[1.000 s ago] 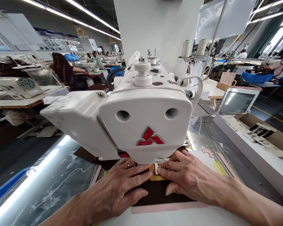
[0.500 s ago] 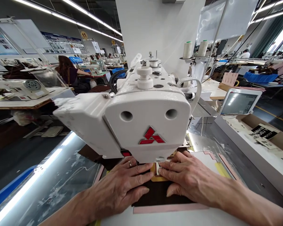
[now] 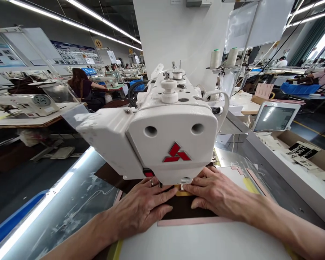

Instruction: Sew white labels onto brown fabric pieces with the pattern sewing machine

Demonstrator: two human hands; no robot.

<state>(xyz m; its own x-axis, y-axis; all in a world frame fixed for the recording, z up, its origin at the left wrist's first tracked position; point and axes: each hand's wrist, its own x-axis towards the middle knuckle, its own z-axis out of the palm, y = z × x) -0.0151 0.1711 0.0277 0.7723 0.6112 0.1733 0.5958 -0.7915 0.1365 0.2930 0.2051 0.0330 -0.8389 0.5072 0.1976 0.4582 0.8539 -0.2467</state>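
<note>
My left hand [image 3: 143, 203] lies flat, fingers outstretched, on a dark brown piece of fabric [image 3: 180, 209] beneath the sewing machine head [image 3: 173, 144]. From the other side my right hand [image 3: 215, 189] presses the same fabric, fingertips extended and thumb apart. Between the fingertips shows part of a yellow frame [image 3: 183, 193], with a small white piece [image 3: 182, 187] inside it, mostly covered. The fabric rests on a white sewing template [image 3: 206, 240] edged by a pink strip [image 3: 189, 221]. The machine head hides the needle area and some fingertips.
A box of printed labels [image 3: 303, 155] stands at the right, with a tilted screen [image 3: 276, 116] behind it. Thread cones [image 3: 215, 59] sit on a stand beyond the machine. At lower left is a blue bin [image 3: 18, 216]. Another person [image 3: 81, 86] sits farther left.
The template and fabric have slid forward, farther under the machine head, with both hands moving along on top. Less of the yellow frame shows. The view has shifted slightly.
</note>
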